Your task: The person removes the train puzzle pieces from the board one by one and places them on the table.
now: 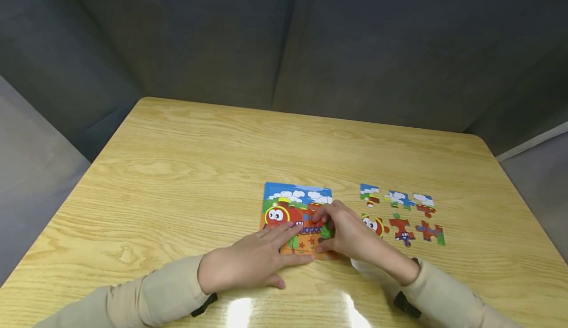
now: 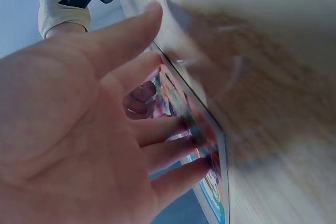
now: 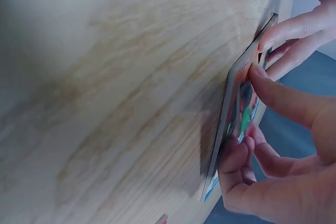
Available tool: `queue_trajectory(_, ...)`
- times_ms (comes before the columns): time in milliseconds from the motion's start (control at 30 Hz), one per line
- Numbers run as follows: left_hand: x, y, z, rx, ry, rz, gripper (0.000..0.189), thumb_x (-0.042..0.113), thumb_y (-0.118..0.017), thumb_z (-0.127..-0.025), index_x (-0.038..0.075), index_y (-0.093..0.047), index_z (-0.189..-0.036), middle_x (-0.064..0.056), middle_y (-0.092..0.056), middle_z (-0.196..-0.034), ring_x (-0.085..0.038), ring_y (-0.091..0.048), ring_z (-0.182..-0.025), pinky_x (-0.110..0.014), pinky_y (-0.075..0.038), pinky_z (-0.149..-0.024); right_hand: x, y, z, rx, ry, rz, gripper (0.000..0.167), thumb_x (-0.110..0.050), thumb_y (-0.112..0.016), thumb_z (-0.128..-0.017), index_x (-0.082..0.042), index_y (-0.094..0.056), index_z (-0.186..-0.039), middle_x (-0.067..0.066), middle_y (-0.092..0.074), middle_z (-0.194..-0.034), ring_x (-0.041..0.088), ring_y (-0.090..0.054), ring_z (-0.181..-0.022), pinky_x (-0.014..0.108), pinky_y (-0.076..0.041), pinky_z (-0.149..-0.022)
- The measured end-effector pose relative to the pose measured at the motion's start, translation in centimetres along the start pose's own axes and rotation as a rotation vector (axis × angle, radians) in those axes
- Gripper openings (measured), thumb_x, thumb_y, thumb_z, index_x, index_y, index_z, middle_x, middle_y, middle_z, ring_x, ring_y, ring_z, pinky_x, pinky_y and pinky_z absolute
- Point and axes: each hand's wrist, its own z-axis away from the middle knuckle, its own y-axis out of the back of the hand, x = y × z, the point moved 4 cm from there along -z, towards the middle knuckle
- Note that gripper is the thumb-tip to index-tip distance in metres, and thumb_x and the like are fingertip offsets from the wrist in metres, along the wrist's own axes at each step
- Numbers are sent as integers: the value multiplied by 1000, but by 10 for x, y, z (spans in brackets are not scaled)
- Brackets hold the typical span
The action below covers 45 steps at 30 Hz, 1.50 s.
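Note:
A train jigsaw puzzle board (image 1: 296, 193) lies on the table, its picture showing a red engine under a blue sky. Spread across its lower left part, the fingers of my left hand (image 1: 253, 264) are nearly straight and rest on the picture; the left wrist view shows the fingertips on the board's face. My right hand (image 1: 352, 234) is over the board's right side. Between its thumb and curled fingers it pinches a puzzle piece (image 3: 245, 118) with green on it, tilted at the board's surface. The fingers partly hide this piece.
Two rows of loose puzzle pieces lie to the right of the board, among them a sky piece (image 1: 399, 199), an engine face piece (image 1: 373, 225) and a red carriage piece (image 1: 430, 232). The wooden table (image 1: 199, 160) ends at a dark curtain (image 1: 284, 42).

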Motion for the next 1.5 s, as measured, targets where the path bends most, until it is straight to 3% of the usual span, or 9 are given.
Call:
queue_trajectory(400, 0, -1, 1, 6, -7, -7, 70, 44, -65, -90, 36, -35, -153, -17, -18, -161, -34, -23, -145, -47, -32, -111, 10, 3, 5, -39, 78, -135, 21, -6, -80, -80, -10, -66, -97, -7, -53, -73, 8, -37, -60, 22, -33, -53)
queue_trajectory(633, -1, -3, 2, 11, -10, -19, 70, 44, -64, -91, 37, -33, -153, -17, -17, -161, -33, -24, -145, -46, -32, -111, 19, 9, 13, -15, 84, -210, 32, -6, -83, -75, -8, -65, -102, -5, -44, -65, 5, -35, -54, 20, -32, -49)
queue_trajectory(767, -1, -3, 3, 11, -15, -7, 70, 44, -63, -91, 37, -32, -154, -16, -14, -161, -34, -22, -145, -48, -32, -112, 29, 14, 23, 3, 101, -257, 32, -9, -84, -75, -8, -66, -101, -5, -48, -68, 2, -32, -53, 20, -30, -46)
queue_trajectory(967, -1, -2, 3, 17, -26, 5, 71, 43, -63, -91, 36, -31, -154, -16, -12, -162, -34, -20, -146, -47, -31, -112, 52, 29, 46, 54, 145, -267, 24, -7, -79, -81, -12, -70, -102, -7, -51, -68, 2, -30, -51, 23, -30, -42)
queue_trajectory(1233, -1, -3, 2, 25, -29, -11, 70, 42, -64, -91, 36, -33, -153, -15, -14, -162, -33, -20, -146, -47, -33, -111, 99, 50, 94, 99, -53, -285, 32, -2, -79, -79, -1, -61, -105, 0, -66, -81, 8, -62, -64, 25, -47, -50)
queue_trajectory(1333, -1, -3, 2, 17, -26, -3, 71, 43, -64, -91, 36, -31, -154, -15, -13, -162, -33, -20, -146, -47, -32, -111, 116, 55, 113, 141, -96, -229, 31, -1, -80, -78, -1, -63, -104, -2, -68, -80, 7, -63, -64, 23, -47, -52)
queue_trajectory(1500, -1, -3, 2, 15, -21, 2, 70, 43, -64, -91, 37, -32, -154, -15, -12, -162, -34, -20, -146, -47, -32, -112, 136, 64, 137, 263, -79, -119, 32, 4, -82, -72, -3, -69, -100, -6, -67, -79, 5, -61, -63, 19, -45, -51)
